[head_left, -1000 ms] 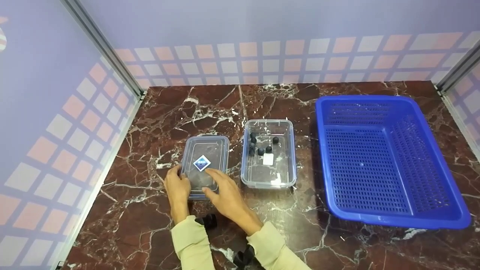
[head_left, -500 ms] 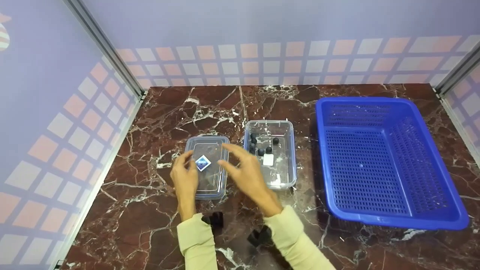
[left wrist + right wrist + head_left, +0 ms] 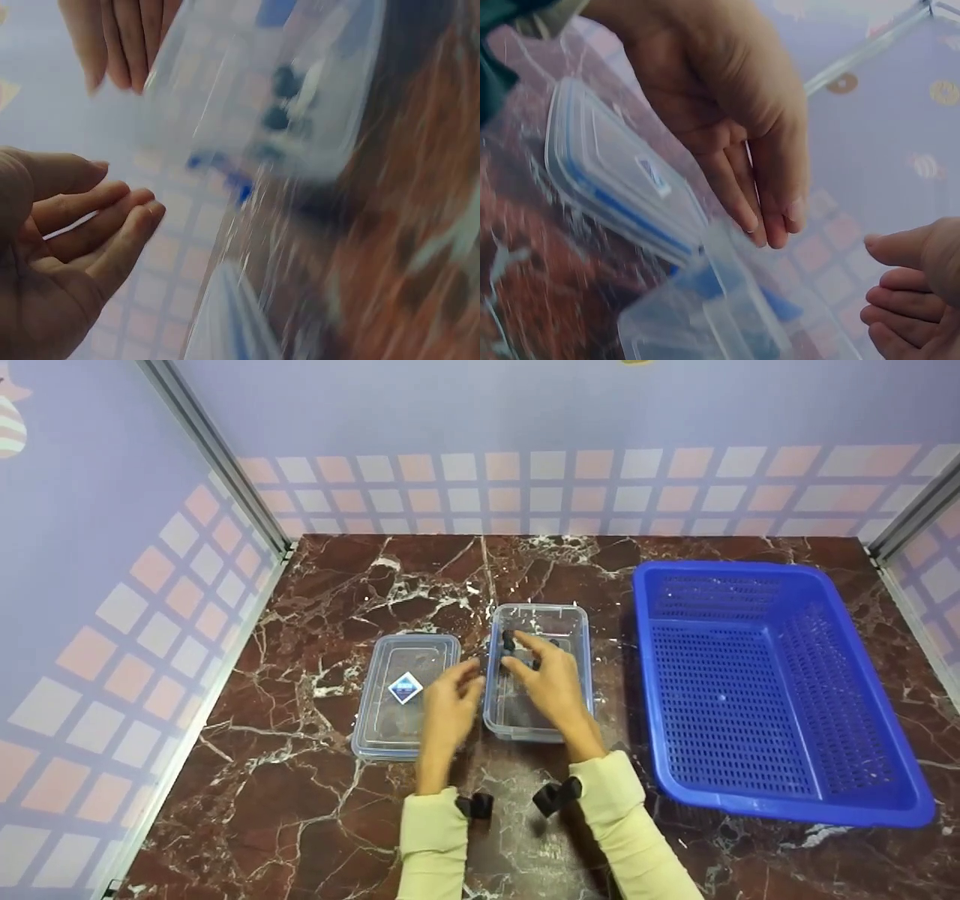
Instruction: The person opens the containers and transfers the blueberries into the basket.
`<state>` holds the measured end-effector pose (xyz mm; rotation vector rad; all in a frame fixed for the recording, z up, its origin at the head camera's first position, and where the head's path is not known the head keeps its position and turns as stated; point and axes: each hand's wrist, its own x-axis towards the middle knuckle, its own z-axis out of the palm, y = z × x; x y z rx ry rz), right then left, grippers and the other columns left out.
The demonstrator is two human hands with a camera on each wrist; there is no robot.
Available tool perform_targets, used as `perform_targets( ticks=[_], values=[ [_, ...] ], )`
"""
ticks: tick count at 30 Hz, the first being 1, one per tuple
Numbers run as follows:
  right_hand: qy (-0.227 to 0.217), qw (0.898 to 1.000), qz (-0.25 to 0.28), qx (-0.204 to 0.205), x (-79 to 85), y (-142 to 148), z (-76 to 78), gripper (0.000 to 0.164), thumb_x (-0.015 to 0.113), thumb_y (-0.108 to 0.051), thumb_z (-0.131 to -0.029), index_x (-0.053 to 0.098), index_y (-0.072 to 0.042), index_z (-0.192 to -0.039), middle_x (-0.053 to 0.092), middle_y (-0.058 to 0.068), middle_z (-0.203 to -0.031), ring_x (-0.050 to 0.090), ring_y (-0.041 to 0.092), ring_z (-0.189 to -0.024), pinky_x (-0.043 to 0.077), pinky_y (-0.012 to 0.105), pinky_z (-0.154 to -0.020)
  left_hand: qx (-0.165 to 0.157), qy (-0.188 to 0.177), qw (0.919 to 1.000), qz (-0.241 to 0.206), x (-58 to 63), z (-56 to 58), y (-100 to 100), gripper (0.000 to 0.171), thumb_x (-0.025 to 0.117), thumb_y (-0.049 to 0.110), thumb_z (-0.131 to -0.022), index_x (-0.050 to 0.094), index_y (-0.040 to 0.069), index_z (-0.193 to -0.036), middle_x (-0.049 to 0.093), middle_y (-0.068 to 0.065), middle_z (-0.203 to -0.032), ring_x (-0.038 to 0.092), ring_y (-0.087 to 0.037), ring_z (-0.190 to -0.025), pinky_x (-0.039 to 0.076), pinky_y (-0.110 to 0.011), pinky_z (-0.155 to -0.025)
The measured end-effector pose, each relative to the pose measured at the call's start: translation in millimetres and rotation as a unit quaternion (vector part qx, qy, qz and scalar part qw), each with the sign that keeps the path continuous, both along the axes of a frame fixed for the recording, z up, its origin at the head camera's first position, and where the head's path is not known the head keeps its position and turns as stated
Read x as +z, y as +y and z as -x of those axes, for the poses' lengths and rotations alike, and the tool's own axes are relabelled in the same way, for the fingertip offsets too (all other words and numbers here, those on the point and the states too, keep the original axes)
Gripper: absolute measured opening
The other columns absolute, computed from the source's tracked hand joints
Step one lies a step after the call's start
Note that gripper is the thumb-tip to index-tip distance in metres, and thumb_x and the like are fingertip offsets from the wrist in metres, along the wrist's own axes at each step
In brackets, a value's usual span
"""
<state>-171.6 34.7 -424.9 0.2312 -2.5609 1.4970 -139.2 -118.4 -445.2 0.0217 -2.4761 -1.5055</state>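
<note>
A clear plastic food box with a blue-edged lid lies flat on the table, a blue-and-white diamond sticker on top. Beside it stands an uncovered clear food box with several small dark round balls inside. My left hand is between the two boxes, thumb and fingers apart and nothing between them. Over the uncovered box reaches my right hand, its thumb and fingers spread around air. It hides part of the box's floor and some of the balls. Both wrist views show loosely bent, bare fingers.
A large blue perforated basket stands to the right. Tiled-pattern walls close off the back and sides of the red-brown marbled table. Black straps with camera mounts sit at both wrists.
Both hands have left the lidded box and moved right. The right hand is now over the uncovered box, the left at the gap between the boxes. The boxes have stayed put.
</note>
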Motion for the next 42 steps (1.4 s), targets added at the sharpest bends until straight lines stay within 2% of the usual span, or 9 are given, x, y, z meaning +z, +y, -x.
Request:
perform_targets(
  ticks=[5, 10, 16, 20, 26, 31, 42],
  values=[
    [-0.004, 0.999, -0.051, -0.016, -7.2, 9.5, 8.0, 0.043, 0.074, -0.020, -0.082, 0.065, -0.004, -0.121, 0.067, 0.017, -0.118, 0.064, 0.034, -0.107, 0.051, 0.045, -0.093, -0.021, -0.012, 0.9996, 0.010, -0.8, -1.6, 11.2, 0.036, 0.064, 0.001, -0.086, 0.061, -0.006, -0.121, 0.066, -0.021, -0.112, 0.068, -0.029, -0.100, 0.055, -0.029, -0.088],
    [-0.018, 0.995, -0.092, -0.022, -10.2, 14.8, 16.6, 0.043, 0.074, -0.019, -0.082, 0.065, 0.000, -0.119, 0.066, 0.019, -0.118, 0.063, 0.035, -0.110, 0.049, 0.045, -0.096, -0.020, -0.013, 0.9996, 0.017, -2.4, -2.4, 13.8, 0.036, 0.063, -0.003, -0.085, 0.061, -0.007, -0.121, 0.065, -0.020, -0.113, 0.067, -0.029, -0.101, 0.055, -0.029, -0.088],
    [-0.048, 0.989, -0.135, -0.023, -13.9, 18.6, 24.0, 0.037, 0.072, -0.016, -0.083, 0.067, -0.003, -0.118, 0.068, 0.018, -0.114, 0.064, 0.036, -0.107, 0.050, 0.047, -0.092, -0.022, -0.006, 0.9995, 0.023, -2.5, -3.1, 15.6, 0.035, 0.063, -0.002, -0.085, 0.062, -0.007, -0.119, 0.067, -0.019, -0.111, 0.068, -0.026, -0.097, 0.056, -0.029, -0.085],
    [-0.044, 0.984, -0.173, -0.018, -14.8, 19.5, 26.7, 0.023, 0.070, -0.011, -0.082, 0.072, -0.004, -0.104, 0.071, 0.019, -0.103, 0.066, 0.040, -0.097, 0.051, 0.052, -0.082, -0.022, -0.008, 0.9996, 0.015, -2.0, -3.4, 15.7, 0.034, 0.062, -0.003, -0.085, 0.062, -0.007, -0.119, 0.066, -0.019, -0.112, 0.068, -0.027, -0.098, 0.055, -0.030, -0.086],
    [-0.043, 0.973, -0.229, -0.006, -16.2, 18.1, 30.6, 0.006, 0.064, -0.002, -0.080, 0.068, 0.001, -0.083, 0.070, 0.025, -0.093, 0.065, 0.046, -0.087, 0.050, 0.055, -0.072, -0.017, -0.007, 0.9994, 0.030, -1.8, -4.1, 15.1, 0.034, 0.062, -0.002, -0.085, 0.062, -0.006, -0.119, 0.066, -0.018, -0.115, 0.067, -0.025, -0.098, 0.055, -0.032, -0.087],
    [-0.037, 0.966, -0.256, -0.004, -19.6, 15.8, 31.8, 0.009, 0.058, 0.003, -0.075, 0.063, 0.000, -0.069, 0.068, 0.027, -0.087, 0.064, 0.048, -0.081, 0.050, 0.056, -0.069, -0.010, -0.010, 0.9991, 0.039, -2.4, -4.7, 15.5, 0.035, 0.063, -0.001, -0.085, 0.062, -0.005, -0.120, 0.065, -0.018, -0.119, 0.067, -0.024, -0.098, 0.055, -0.034, -0.087],
    [-0.007, 0.965, -0.260, -0.018, -29.6, 10.8, 31.5, 0.008, 0.063, 0.001, -0.074, 0.071, -0.001, -0.077, 0.068, 0.027, -0.085, 0.064, 0.049, -0.078, 0.051, 0.056, -0.067, -0.013, 0.001, 0.9990, 0.042, -3.0, -3.7, 15.5, 0.034, 0.063, -0.002, -0.085, 0.063, -0.006, -0.119, 0.065, -0.017, -0.117, 0.066, -0.026, -0.101, 0.054, -0.032, -0.088]
  ],
)
